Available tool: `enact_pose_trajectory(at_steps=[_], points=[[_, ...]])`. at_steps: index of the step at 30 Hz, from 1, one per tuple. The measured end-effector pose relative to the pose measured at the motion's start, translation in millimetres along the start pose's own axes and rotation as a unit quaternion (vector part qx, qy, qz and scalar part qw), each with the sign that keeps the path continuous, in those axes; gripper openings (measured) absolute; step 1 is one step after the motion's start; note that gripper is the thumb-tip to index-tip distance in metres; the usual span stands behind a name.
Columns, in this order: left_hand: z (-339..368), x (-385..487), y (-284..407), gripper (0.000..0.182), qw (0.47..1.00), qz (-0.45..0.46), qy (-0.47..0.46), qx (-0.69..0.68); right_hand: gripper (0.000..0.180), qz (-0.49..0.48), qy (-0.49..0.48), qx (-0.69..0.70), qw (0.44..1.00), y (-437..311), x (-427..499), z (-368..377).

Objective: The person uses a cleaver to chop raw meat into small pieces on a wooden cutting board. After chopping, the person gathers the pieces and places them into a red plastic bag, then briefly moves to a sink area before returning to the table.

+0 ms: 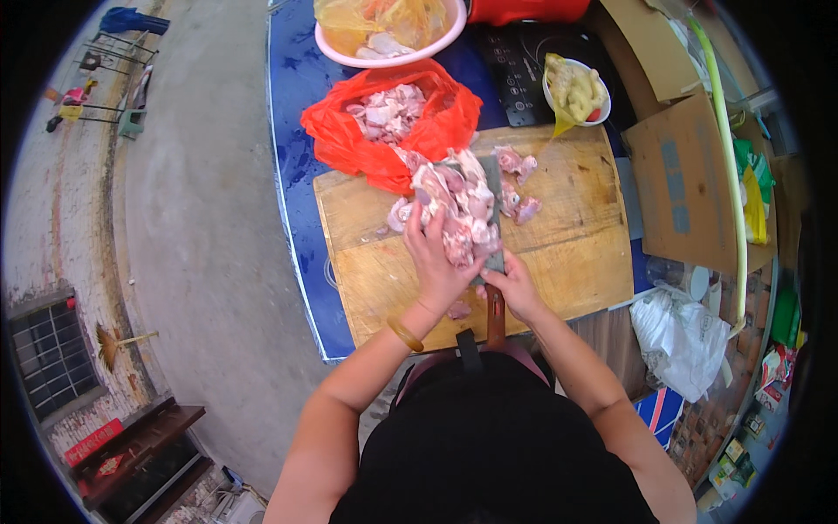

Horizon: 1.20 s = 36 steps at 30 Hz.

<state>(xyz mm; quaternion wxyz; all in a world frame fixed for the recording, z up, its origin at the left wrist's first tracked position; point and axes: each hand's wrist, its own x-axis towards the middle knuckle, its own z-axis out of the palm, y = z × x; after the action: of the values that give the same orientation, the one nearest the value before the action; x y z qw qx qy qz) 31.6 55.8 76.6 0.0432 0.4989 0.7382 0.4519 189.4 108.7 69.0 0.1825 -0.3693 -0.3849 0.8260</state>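
Observation:
My right hand (514,283) grips a cleaver (495,262) where its wooden handle meets the blade, which lies flat over the wooden cutting board (569,249). A heap of raw chopped meat pieces (458,203) rests on the blade. My left hand (435,265) presses against the heap from the left with its fingers spread. The heap's far end meets the rim of a red plastic bag (327,124) that holds more chopped meat (389,111). Loose meat pieces (517,164) lie on the board to the right of the blade, and a small one (459,310) lies near its front edge.
Beyond the bag stands a pink basin (393,62) with a yellow plastic bag in it. A white bowl (605,108) with pale food sits on a black induction cooktop (517,85). Cardboard boxes (687,183) and a white plastic bag (681,340) are at the right.

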Motion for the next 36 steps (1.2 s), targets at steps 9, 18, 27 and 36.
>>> enact_pose_trajectory(at_steps=[9, 18, 27, 36], points=[[9.3, 174.4, -90.2, 0.106, 0.956, -0.288, -0.039, 0.035, 0.028, 0.015, 0.015, -0.067, 0.998, -97.8, 64.4, 18.5], [11.4, 50.1, -133.7, 0.026, 0.971, -0.207, 0.11, -0.044, 0.041, -0.222, 0.274, -0.553, 0.755, -76.7, 10.0, -127.6], [55.4, 10.8, -120.6, 0.057, 0.991, -0.118, -0.051, -0.046, 0.041, -0.223, 0.118, -0.615, 0.747, -36.6, 27.6, -62.5], [-9.2, -54.8, -77.4, 0.089, 0.979, -0.032, -0.191, 0.056, 0.019, 0.041, 0.196, -0.214, 0.956, 11.9, -49.1, -112.4]])
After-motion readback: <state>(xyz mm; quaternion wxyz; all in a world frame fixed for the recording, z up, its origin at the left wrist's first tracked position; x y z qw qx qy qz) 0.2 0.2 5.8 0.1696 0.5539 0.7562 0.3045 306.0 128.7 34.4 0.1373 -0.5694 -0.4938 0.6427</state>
